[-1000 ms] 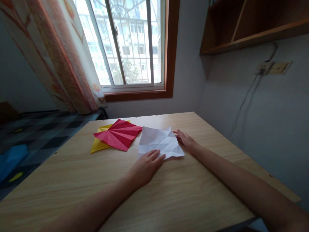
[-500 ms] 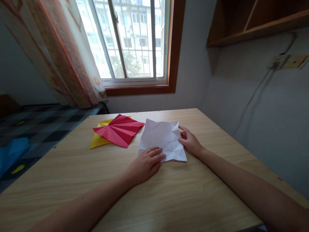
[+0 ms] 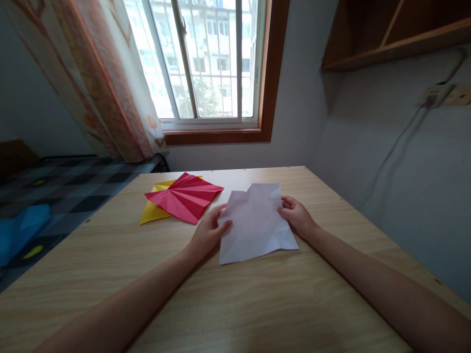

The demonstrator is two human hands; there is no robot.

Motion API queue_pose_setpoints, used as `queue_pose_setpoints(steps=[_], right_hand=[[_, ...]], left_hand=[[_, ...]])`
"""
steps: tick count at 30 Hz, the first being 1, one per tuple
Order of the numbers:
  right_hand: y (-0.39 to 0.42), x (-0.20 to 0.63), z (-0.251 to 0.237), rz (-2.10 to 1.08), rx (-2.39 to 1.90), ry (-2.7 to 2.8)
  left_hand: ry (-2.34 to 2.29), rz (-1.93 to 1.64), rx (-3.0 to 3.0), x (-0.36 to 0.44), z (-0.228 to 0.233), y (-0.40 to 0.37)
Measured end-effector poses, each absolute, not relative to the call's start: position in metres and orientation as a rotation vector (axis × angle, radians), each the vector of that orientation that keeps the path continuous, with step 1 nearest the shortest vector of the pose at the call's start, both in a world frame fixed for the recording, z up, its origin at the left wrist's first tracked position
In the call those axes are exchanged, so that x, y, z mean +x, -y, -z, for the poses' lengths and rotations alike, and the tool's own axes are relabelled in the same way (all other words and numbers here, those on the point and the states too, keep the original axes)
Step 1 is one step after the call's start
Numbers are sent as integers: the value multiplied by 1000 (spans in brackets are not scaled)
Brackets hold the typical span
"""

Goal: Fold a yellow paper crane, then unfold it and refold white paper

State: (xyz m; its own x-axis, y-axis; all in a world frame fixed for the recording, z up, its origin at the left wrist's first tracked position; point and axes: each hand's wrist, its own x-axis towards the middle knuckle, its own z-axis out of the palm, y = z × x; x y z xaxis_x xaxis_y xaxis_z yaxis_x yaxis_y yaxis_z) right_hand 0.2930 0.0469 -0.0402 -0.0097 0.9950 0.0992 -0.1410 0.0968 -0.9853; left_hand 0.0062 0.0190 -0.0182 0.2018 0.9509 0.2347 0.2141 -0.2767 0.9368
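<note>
A creased white sheet of paper is held between my two hands, tilted a little above the wooden table. My left hand pinches its left edge, thumb on top and fingers behind. My right hand grips the right edge the same way, with some fingertips hidden under the paper. Just beyond my left hand lies a red sheet of paper with fan-like creases. Beneath it, a yellow sheet of paper shows at the left and along the back.
A checked bed with a blue item on it lies left of the table. Behind are a barred window and a curtain. On the right wall are a shelf and a socket with a cord.
My left hand has gone from lying on the paper to gripping its left edge. The paper has come up and nearer, its near edge now lower in view. The right hand stays at the right edge.
</note>
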Motion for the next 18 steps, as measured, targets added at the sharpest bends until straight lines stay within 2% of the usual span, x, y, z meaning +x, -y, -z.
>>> queue_pose_setpoints(steps=[3,11,18], right_hand=[[-45,292,38,-1233,-1012,1126],[-35,287,29,-1435,-915,1217],[-36,288,30,-1442,-962,1239]], left_hand=[[-1106,-1043,1532,8,12,-15],[-988,-1112,1192,5,10,-20],[-922,-1068,1023,1,9,-25]])
